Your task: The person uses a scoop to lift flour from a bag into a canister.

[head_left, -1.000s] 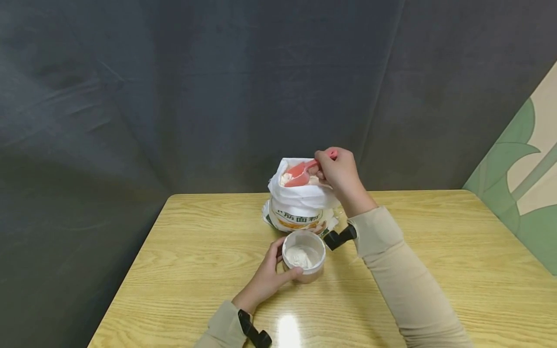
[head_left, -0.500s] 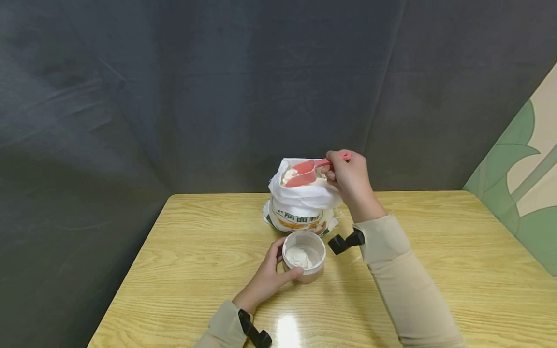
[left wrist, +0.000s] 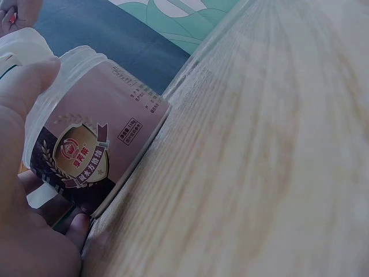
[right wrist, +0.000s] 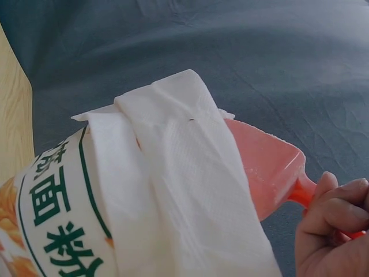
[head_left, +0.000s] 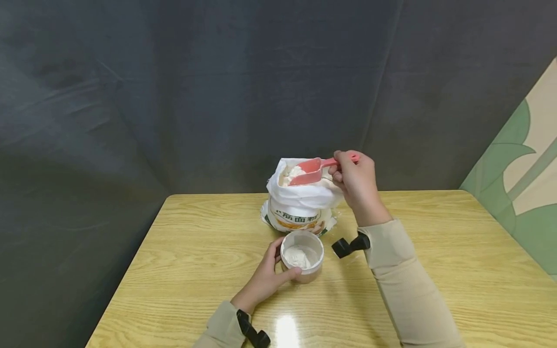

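In the head view my right hand (head_left: 356, 181) grips the handle of a pink scoop (head_left: 308, 176), whose bowl lies at the open mouth of a white flour bag (head_left: 300, 198). White flour shows at the front of the scoop. The right wrist view has the scoop (right wrist: 268, 167) partly hidden behind the bag's folded rim (right wrist: 179, 173). My left hand (head_left: 263, 280) holds a round jar (head_left: 310, 275) standing on the table before the bag, thumb at the near side, fingers round the far left. Some flour lies inside. A pink label covers the jar (left wrist: 109, 127) in the left wrist view.
The wooden table (head_left: 196, 270) reaches back to a dark cloth backdrop (head_left: 270, 96). At the right stands a green and beige patterned panel (head_left: 518, 169). A black wrist mount (head_left: 350, 245) sticks out from the right sleeve, near the jar.
My right hand has moved to the right and slightly down, drawing the scoop rightwards and levelling it at the bag's mouth. The left hand and the jar have stayed in place.
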### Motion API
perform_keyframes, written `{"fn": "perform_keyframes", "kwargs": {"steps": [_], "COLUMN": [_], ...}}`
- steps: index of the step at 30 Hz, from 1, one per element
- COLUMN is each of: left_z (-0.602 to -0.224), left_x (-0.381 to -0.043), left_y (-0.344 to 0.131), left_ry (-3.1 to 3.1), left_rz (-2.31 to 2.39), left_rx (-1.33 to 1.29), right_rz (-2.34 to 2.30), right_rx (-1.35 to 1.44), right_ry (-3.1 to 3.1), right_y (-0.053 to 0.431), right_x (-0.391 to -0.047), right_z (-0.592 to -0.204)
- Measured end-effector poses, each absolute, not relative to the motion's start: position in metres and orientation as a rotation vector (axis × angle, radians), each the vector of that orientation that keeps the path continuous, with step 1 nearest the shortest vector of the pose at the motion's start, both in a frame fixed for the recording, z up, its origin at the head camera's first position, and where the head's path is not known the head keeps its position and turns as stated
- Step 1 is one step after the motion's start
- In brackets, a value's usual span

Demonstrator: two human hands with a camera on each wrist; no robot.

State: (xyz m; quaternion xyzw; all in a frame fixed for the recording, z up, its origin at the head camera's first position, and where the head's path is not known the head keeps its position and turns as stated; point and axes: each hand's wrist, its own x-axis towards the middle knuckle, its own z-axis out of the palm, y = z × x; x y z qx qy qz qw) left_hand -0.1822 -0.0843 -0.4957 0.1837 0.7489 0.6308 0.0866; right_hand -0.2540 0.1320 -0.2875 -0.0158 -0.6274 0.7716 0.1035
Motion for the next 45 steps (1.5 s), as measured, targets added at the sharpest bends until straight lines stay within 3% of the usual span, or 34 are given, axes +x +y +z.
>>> {"fn": "perform_keyframes", "kwargs": {"steps": [13, 30, 45], "left_z": [-0.496, -0.495, -0.496], "left_x": [-0.183, -0.183, -0.184], "left_y": [-0.084, -0.085, -0.084], "left_ry": [2.241, 2.244, 2.234], "left_rz": [1.876, 1.876, 1.878], "left_rx": [0.550, 0.538, 0.552], "right_rz": [2.341, 2.448, 2.552], "right_rx": [-0.082, 0.088, 0.102], "right_ry": [-1.724, -1.543, -1.431], "right_y": [0.141, 0.152, 0.150], "right_x": [-0.244, -0.216, -0.187], "right_z": [-0.284, -0.284, -0.311]}}
